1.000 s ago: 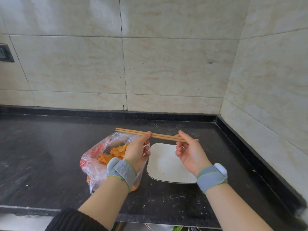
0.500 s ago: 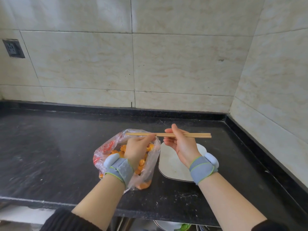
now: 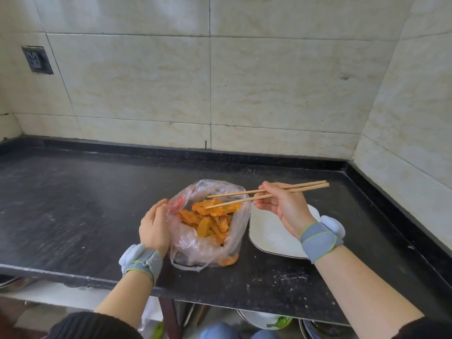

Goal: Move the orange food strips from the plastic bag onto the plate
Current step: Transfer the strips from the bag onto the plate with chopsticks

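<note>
A clear plastic bag (image 3: 195, 245) sits open on the black counter, with a heap of orange food strips (image 3: 208, 218) inside. My left hand (image 3: 155, 225) holds the bag's left edge and keeps it open. My right hand (image 3: 281, 206) grips a pair of wooden chopsticks (image 3: 266, 194). Their tips are spread apart and reach into the bag's mouth, the lower tip touching the top strips. A white square plate (image 3: 271, 233) lies just right of the bag, partly under my right wrist, with no strips on it.
The black stone counter (image 3: 73, 204) runs left, with its front edge near my forearms. Tiled walls close the back and right side. A wall socket (image 3: 36, 59) is at upper left. Bowls and greens (image 3: 278, 321) sit on a shelf below the counter.
My left hand let go of the chopsticks and moved to the bag's left edge. My right hand now holds both chopsticks alone and has pointed their tips into the opened bag.
</note>
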`<state>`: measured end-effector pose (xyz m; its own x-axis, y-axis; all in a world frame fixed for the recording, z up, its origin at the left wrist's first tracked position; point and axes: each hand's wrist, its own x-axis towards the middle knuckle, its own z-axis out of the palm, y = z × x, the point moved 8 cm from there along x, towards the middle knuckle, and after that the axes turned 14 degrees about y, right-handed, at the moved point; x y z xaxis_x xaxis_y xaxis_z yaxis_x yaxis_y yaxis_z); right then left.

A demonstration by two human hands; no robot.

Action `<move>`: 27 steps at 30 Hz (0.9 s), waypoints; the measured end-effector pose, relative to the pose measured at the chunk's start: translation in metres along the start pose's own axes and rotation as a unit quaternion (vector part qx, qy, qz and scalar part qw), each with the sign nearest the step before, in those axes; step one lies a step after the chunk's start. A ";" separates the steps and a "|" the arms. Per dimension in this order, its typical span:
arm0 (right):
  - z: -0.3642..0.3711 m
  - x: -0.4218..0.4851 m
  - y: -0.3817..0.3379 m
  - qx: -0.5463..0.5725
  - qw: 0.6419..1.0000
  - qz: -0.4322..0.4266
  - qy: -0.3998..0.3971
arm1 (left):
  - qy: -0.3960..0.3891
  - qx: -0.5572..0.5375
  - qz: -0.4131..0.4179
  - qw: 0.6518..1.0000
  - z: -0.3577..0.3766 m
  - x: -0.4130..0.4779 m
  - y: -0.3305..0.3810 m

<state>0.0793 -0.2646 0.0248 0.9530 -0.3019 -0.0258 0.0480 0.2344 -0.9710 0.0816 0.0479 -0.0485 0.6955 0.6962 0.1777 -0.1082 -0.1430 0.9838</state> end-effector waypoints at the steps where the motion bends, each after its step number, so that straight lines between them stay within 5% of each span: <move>1: -0.001 -0.001 0.000 -0.010 1.000 -0.002 0.000 | -0.012 -0.015 -0.014 1.000 0.000 -0.003 -0.008; 27: -0.009 -0.006 0.031 -0.022 0.996 -0.029 0.079 | -0.026 0.064 0.037 0.997 0.001 -0.010 -0.015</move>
<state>0.0726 -0.2636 -0.0071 0.8899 -0.4562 -0.0034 0.0852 0.1736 -0.9811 0.0773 0.0425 -0.0646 0.7248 0.6441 0.2444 -0.0706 -0.2834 0.9564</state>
